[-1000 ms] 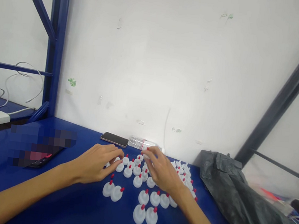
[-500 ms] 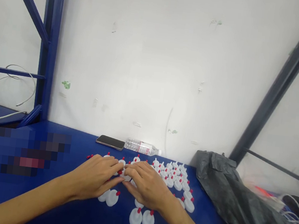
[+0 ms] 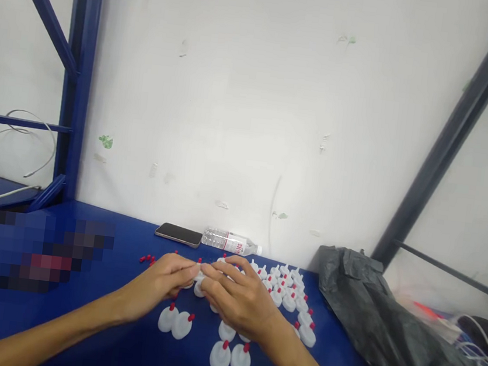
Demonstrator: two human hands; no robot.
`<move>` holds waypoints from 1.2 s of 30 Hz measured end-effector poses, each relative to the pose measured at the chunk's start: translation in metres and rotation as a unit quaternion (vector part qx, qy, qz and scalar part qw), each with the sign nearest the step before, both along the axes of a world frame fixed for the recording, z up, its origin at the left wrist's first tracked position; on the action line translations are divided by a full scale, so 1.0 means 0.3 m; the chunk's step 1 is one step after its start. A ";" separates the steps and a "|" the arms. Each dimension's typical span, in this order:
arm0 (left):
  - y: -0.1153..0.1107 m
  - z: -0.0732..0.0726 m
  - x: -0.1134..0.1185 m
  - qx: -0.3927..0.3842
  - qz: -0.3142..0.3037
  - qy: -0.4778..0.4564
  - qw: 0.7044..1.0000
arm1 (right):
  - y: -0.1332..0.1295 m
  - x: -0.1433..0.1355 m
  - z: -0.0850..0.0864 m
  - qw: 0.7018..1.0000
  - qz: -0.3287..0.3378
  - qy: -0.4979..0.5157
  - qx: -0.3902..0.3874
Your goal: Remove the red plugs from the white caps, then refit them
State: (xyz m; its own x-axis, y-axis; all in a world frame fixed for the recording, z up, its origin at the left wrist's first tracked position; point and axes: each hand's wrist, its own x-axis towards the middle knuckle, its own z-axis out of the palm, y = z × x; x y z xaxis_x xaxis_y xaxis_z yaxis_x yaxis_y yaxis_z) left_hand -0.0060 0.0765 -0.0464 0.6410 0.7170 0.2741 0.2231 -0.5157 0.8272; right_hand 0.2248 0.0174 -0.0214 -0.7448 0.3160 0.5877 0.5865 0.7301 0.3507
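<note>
My left hand (image 3: 166,283) is closed in a pinch, its fingertips meeting those of my right hand (image 3: 238,294), which curls over from the other side. A bit of white shows where the fingertips meet; the fingers hide what it belongs to. Just below them is a white round nozzle cap (image 3: 200,288), partly covered. Nearer me, two white caps with red tips (image 3: 182,325) lie left of centre. Another pair of red-tipped caps (image 3: 220,357) lies below my right hand. Small loose red tips (image 3: 148,258) are beyond my left wrist.
Many white nozzle caps (image 3: 289,302) crowd the blue table (image 3: 120,345) right of my hands, some with red tips, some without. A phone (image 3: 179,234) and a clear bottle (image 3: 231,242) lie by the wall. A dark plastic bag (image 3: 370,315) is at right.
My left fingers have drawn together into a tighter pinch, and both hands' fingertips sit slightly higher. Loose red tips beyond my left hand now show more. The view has shifted slightly.
</note>
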 end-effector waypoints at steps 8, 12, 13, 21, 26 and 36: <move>0.063 0.049 -0.078 0.073 0.092 0.026 0.993 | 0.108 0.228 -0.003 0.967 -0.193 0.157 -0.064; 0.041 0.030 -0.076 0.277 0.112 0.199 0.933 | 0.129 0.256 -0.035 0.956 -0.225 0.131 -0.133; 0.030 0.026 -0.071 0.296 0.100 0.220 0.924 | 0.131 0.255 -0.040 0.955 -0.226 0.118 -0.150; -0.007 0.025 -0.050 0.298 0.035 0.273 0.914 | 0.148 0.259 -0.074 0.931 -0.260 0.066 -0.249; 0.007 0.014 -0.057 0.301 0.030 0.264 0.916 | 0.144 0.271 -0.076 0.927 -0.270 0.063 -0.253; 0.012 0.014 -0.056 0.298 0.022 0.278 0.913 | 0.134 0.282 -0.044 0.932 -0.295 0.090 -0.192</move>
